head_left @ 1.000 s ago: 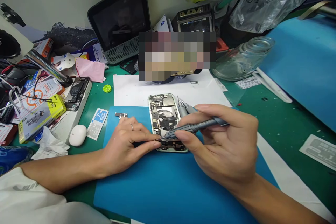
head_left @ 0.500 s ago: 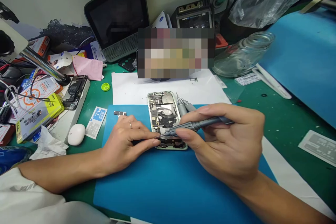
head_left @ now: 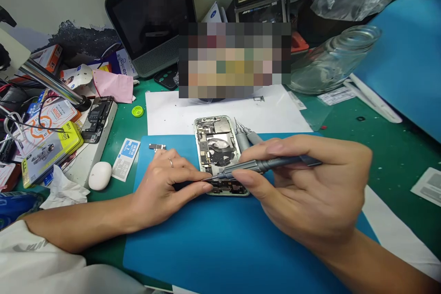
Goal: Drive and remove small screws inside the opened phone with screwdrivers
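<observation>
An opened phone (head_left: pixel 217 147) with its inner parts showing lies on a blue mat (head_left: pixel 220 239). My right hand (head_left: pixel 310 193) is closed round a grey screwdriver (head_left: pixel 268 164), whose tip rests at the phone's lower left part. My left hand (head_left: pixel 165 188) lies on the mat beside the phone, its fingers pinched on a dark thin tool I cannot make out, right at the screwdriver tip. Two more grey screwdrivers (head_left: pixel 246 137) lie along the phone's right side.
A small metal plate (head_left: pixel 157 147) lies on the mat's far left corner. White paper (head_left: pixel 179 112), a glass jar (head_left: pixel 330 62), a dark screen (head_left: pixel 151 18), a white earbud case (head_left: pixel 99 175), another opened phone (head_left: pixel 97 117) and cluttered boxes and cables surround the green table.
The view has drifted slightly closer and to the left. Both hands stay at the phone's lower edge, with the screwdriver tip in nearly the same spot.
</observation>
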Action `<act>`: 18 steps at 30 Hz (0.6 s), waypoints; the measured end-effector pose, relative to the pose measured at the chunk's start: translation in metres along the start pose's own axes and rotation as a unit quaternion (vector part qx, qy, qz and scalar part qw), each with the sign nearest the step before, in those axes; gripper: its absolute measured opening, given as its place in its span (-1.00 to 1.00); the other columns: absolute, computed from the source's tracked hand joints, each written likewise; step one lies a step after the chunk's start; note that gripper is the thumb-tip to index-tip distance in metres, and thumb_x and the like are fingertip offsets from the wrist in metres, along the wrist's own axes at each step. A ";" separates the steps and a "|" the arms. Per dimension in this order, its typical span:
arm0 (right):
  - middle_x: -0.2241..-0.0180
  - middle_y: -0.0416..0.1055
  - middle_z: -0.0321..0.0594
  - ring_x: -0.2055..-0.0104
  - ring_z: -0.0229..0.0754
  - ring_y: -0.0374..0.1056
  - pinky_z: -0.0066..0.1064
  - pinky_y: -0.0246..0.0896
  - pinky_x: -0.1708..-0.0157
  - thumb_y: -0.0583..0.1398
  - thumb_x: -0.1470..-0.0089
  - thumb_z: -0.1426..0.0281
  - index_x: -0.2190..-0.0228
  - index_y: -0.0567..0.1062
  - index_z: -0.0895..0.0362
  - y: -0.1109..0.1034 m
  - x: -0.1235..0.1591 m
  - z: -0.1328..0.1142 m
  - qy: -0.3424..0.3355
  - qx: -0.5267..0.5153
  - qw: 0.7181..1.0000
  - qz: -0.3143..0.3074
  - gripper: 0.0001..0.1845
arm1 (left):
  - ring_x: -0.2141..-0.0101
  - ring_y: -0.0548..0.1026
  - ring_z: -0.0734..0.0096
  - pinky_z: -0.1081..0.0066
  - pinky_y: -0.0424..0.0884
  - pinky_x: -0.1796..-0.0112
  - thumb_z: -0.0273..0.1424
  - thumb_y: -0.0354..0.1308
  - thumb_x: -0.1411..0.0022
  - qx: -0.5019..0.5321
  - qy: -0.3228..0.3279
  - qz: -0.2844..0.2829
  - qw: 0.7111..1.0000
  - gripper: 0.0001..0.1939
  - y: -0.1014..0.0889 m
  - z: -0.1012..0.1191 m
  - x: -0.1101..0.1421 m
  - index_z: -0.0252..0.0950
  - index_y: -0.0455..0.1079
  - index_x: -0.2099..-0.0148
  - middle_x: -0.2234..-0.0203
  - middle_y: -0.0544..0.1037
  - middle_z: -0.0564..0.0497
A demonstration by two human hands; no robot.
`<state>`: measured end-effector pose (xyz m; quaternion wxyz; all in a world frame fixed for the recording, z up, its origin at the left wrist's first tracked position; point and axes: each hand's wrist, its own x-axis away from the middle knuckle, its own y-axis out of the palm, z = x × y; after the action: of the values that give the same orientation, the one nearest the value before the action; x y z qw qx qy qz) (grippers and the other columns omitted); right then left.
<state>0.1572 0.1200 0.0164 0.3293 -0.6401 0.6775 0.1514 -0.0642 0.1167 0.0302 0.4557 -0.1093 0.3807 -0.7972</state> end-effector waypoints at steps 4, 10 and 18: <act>0.54 0.46 -0.36 0.59 -0.21 0.41 -0.41 0.32 0.70 0.42 -0.14 0.33 0.34 0.47 -0.02 0.000 -0.001 0.000 0.008 -0.001 1.000 0.013 -0.78 | 0.32 0.51 0.26 0.22 0.31 0.21 -0.15 0.19 -0.54 0.000 -0.002 0.006 1.000 -0.68 0.001 0.000 0.000 -0.23 0.68 0.04 0.31 0.70 -0.04; 0.54 0.48 -0.35 0.58 -0.20 0.43 -0.40 0.36 0.68 0.43 -0.13 0.33 0.33 0.48 -0.02 0.000 0.000 0.000 0.011 -0.006 1.000 0.007 -0.79 | 0.32 0.51 0.27 0.21 0.32 0.21 -0.21 0.17 -0.56 -0.002 -0.003 0.004 1.000 -0.70 0.001 0.001 0.000 -0.23 0.69 0.10 0.31 0.71 -0.03; 0.55 0.49 -0.36 0.57 -0.18 0.46 -0.40 0.34 0.69 0.45 -0.09 0.32 0.36 0.49 -0.01 0.000 0.000 0.002 0.031 -0.020 0.999 0.009 -0.77 | 0.32 0.52 0.26 0.22 0.30 0.19 -0.24 0.20 -0.55 0.007 -0.003 0.002 1.000 -0.74 0.001 0.000 0.000 -0.22 0.68 0.10 0.31 0.71 -0.02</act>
<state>0.1574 0.1219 0.0149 0.2935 -0.6449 0.6900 0.1479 -0.0638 0.1163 0.0298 0.4595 -0.1079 0.3741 -0.7983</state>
